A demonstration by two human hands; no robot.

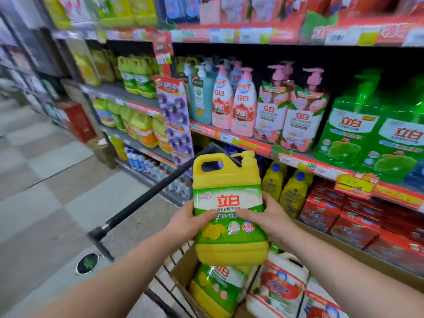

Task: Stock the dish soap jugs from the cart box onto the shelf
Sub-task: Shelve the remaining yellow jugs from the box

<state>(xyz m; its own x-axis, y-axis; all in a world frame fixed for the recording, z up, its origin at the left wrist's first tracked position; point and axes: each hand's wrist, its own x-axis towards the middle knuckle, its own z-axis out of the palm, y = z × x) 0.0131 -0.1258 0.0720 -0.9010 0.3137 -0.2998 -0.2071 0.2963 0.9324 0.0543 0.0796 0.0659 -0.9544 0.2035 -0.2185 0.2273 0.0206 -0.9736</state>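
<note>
I hold a yellow dish soap jug (228,180) with a green label upright above the cart. My left hand (191,220) grips its left side and my right hand (267,216) grips its right side, thumbs across the label. Below it, the open cardboard box (181,269) in the cart holds another yellow jug (215,290) lying tilted. Matching yellow-green jugs (137,75) stand on the shelf (119,91) at upper left.
White jugs with red labels (280,288) sit in the cart at right. The cart's black handle (146,196) runs diagonally at left. Pump bottles (243,104), green packs (371,134) and red boxes (339,216) fill the shelves ahead. Tiled aisle floor lies at left.
</note>
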